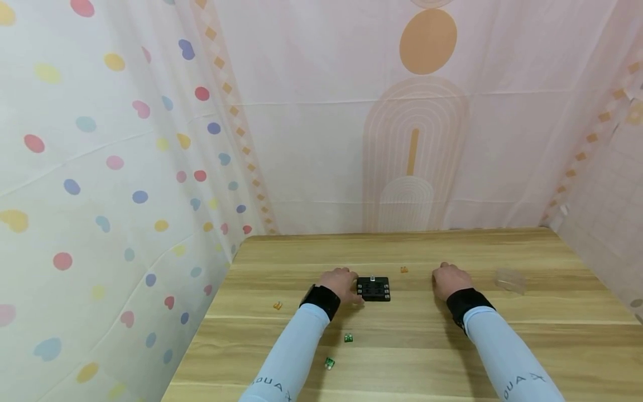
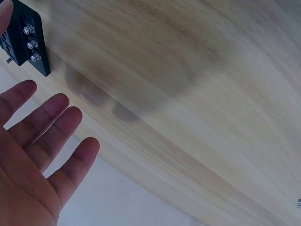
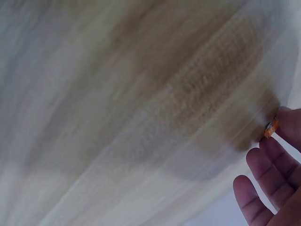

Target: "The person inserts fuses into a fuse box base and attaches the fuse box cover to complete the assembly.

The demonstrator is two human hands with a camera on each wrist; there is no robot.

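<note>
A black fuse box [image 1: 373, 289] with screw terminals along its sides lies on the wooden table. At its left side is my left hand [image 1: 341, 283]. In the left wrist view the fingers [image 2: 49, 115] are spread and fairly straight, with the thumb over the fuse box; whether it touches cannot be told. Farther right, my right hand [image 1: 452, 279] is low over the tabletop. The right wrist view shows its thumb and forefinger pinching a small orange blade fuse [image 3: 271, 128], partly hidden by the fingertips.
One loose orange fuse [image 1: 404, 269] lies behind the box and another orange fuse [image 1: 278, 305] to the left. Toward the front are a green fuse [image 1: 349, 338] and a second green fuse [image 1: 329, 363]. Clear plastic [image 1: 510, 281] lies at right. Patterned curtains [image 1: 321, 139] border the table.
</note>
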